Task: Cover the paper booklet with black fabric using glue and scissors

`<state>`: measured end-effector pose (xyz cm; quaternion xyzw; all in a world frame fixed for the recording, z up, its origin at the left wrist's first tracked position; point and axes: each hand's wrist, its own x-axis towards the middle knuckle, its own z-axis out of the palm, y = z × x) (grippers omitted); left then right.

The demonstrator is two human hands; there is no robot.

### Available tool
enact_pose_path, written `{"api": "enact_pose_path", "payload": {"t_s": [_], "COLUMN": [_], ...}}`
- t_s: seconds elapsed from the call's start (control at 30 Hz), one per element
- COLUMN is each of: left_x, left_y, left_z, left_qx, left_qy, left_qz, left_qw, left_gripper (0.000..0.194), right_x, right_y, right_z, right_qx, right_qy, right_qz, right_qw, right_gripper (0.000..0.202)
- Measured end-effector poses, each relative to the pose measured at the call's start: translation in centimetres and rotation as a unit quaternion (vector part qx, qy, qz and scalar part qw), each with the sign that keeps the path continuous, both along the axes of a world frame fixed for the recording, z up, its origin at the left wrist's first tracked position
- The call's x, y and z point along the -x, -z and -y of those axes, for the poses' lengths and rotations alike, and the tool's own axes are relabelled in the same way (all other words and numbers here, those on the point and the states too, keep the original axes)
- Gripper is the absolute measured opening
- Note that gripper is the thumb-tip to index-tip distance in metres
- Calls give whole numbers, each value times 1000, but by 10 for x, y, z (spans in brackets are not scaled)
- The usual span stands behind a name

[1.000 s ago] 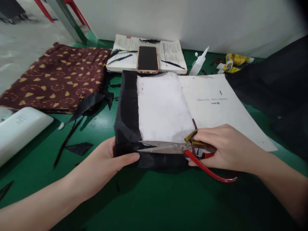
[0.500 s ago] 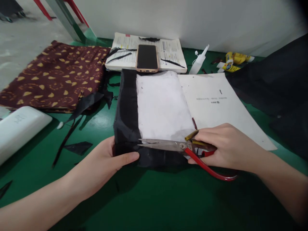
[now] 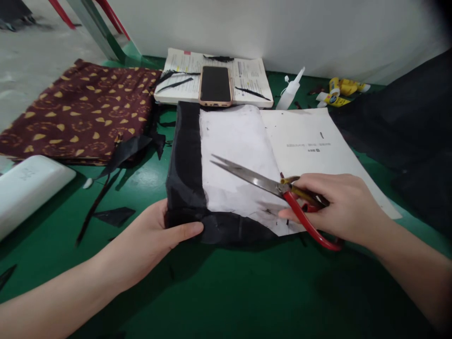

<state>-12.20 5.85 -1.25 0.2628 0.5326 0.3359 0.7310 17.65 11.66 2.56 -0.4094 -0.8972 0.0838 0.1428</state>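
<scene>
The left hand (image 3: 150,238) is clamped on the black cloth (image 3: 186,174) at the near left corner of the white panel (image 3: 235,136), thumb on top; the cloth borders the panel's left and near sides. The right hand (image 3: 344,202), by the panel's near right corner, is closed round the scissors (image 3: 282,188), whose blades point leftward over the panel, tips slightly apart; whether they touch it I cannot tell. A printed sheet (image 3: 314,129) extends to the panel's right. Just beyond the panel, a phone (image 3: 215,84) rests on an open book (image 3: 251,73), with a nozzled bottle (image 3: 288,95) farther right; left of the panel lies a maroon patterned cloth (image 3: 81,113)
</scene>
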Motion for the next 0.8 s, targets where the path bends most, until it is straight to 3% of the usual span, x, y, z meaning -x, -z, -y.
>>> {"api": "enact_pose_path", "payload": {"t_s": [0.17, 0.37, 0.53, 0.63, 0.8], "left_x": [0, -3, 1, 2, -4], "left_y": [-10, -20, -15, -17, -17], "left_z": [0, -8, -7, -6, 4], "left_qx": [34, 92, 62, 84, -11], "left_qy": [-14, -109, -68, -79, -80], "left_qz": [-28, -59, -51, -43, -27], "left_qw": [999, 988, 994, 992, 996], "left_gripper": [52, 57, 62, 62, 63], "right_x": [0, -6, -15, -17, -16], "right_y": [-3, -13, -16, -15, -10], "right_z": [-1, 2, 14, 24, 34], "right_qx": [43, 130, 131, 140, 198], "right_qy": [67, 153, 164, 173, 232], "right_qz": [24, 29, 74, 69, -60], "right_qw": [997, 979, 975, 973, 951], "right_gripper": [38, 35, 45, 47, 34]}}
